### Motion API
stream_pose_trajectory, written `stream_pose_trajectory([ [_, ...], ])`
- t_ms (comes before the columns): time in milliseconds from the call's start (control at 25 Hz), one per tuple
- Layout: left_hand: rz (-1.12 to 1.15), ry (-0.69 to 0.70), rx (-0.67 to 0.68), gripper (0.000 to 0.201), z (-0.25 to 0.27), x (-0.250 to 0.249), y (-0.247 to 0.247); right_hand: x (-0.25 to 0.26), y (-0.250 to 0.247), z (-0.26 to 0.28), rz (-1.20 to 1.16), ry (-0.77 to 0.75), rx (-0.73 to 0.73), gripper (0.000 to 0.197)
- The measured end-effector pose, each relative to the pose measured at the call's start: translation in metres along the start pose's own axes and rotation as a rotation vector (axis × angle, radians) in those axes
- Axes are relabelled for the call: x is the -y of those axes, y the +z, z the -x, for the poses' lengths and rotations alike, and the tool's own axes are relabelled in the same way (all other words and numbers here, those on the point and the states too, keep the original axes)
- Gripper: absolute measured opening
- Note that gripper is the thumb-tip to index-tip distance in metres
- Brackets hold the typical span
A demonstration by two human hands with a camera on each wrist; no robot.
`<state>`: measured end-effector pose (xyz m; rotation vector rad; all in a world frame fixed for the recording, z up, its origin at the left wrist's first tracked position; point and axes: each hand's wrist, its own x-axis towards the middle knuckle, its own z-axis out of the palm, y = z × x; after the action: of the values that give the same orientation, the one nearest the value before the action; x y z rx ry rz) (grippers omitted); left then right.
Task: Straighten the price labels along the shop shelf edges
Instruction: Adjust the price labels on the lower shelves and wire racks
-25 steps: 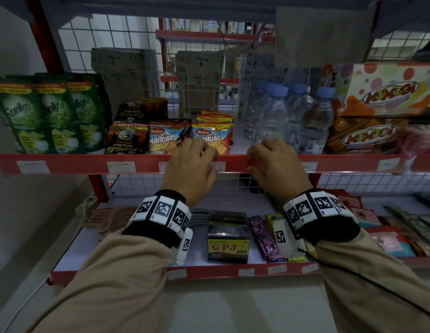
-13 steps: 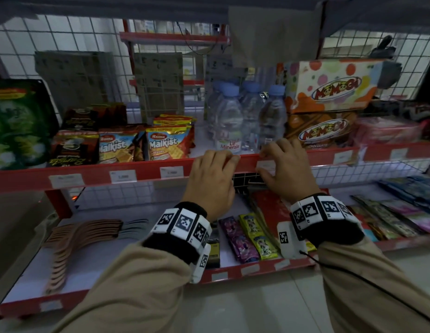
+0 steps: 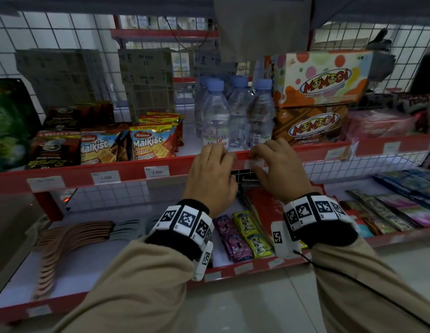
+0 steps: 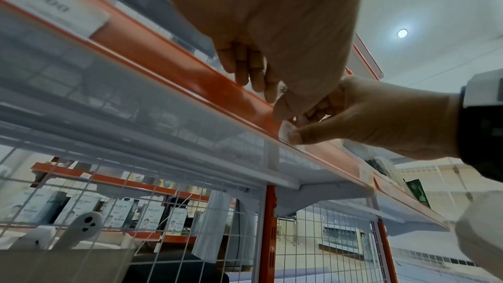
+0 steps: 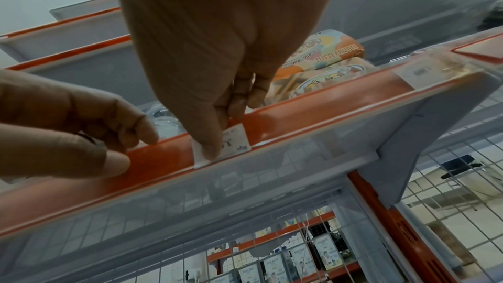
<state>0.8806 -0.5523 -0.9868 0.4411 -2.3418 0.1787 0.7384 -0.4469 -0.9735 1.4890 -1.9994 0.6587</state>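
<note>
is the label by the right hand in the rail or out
In: price label lies within the red rail, bottom edge at its lip.

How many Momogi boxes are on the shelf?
2: the spotty Momogi box sits on top of the brown chocolate Momogi box, right of the water bottles. More may hide behind.

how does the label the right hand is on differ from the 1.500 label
The right hand pinches the handled label with thumb and fingers, hiding part of its print; the 1.500 label is untouched and uncovered. The handled label sits below the water bottles, the 1.500 label below the Malkist packs. Both are small white slips in the same red shelf edge.
</note>
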Motion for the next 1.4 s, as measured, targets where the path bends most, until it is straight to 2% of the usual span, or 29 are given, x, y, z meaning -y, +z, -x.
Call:
stream_pose_trajectory([
  [120, 0.02, -0.017, -0.006, 0.034, 0.002, -0.001, 0.002, 0.001, 0.002, -0.001, 0.032, 0.007, 0.055, 0.017],
  [200, 0.025, -0.035, -0.006, 0.031, 0.001, -0.001, 0.002, 0.001, 0.0, -0.003, -0.06, 0.04, 0.04, 0.016],
  [320, 0.089, -0.081, -0.042, 0.022, 0.0, -0.002, 0.003, -0.002, -0.007, -0.009, -0.351, 0.147, 0.013, 0.006],
  [400, 0.146, -0.108, -0.084, 0.019, -0.002, -0.002, 0.004, -0.002, -0.013, -0.011, -0.566, 0.249, -0.025, 0.008],
  [520, 0.217, -0.157, -0.106, 0.027, -0.004, -0.003, 0.006, 0.004, -0.017, -0.012, -0.879, 0.383, -0.121, 0.015],
  [600, 0.264, -0.18, -0.121, 0.035, -0.005, -0.004, 0.006, 0.012, -0.017, -0.011, -1.042, 0.448, -0.107, 0.024],
  [680, 0.323, -0.199, -0.146, 0.038, -0.006, -0.003, 0.005, 0.019, -0.015, -0.011, -1.107, 0.464, -0.062, 0.029],
  [920, 0.285, -0.22, -0.146, 0.018, -0.006, -0.004, 0.005, 0.027, -0.012, -0.008, -1.028, 0.343, -0.008, 0.027],
  [1000, 0.255, -0.205, -0.139, 0.019, -0.005, -0.004, 0.005, 0.022, -0.013, -0.007, -0.836, 0.222, -0.01, 0.019],
  [1080, 0.239, -0.203, -0.137, 0.021, -0.006, -0.005, 0.004, 0.016, -0.013, -0.007, -0.646, 0.162, -0.013, 0.01],
  [1240, 0.193, -0.205, -0.094, 0.023, -0.01, -0.006, 0.004, 0.001, -0.009, -0.012, -0.61, 0.276, -0.121, 0.006],
  [1400, 0.172, -0.201, -0.044, 0.03, -0.011, -0.005, 0.005, -0.007, -0.004, -0.014, -0.525, 0.285, -0.044, 0.006],
])
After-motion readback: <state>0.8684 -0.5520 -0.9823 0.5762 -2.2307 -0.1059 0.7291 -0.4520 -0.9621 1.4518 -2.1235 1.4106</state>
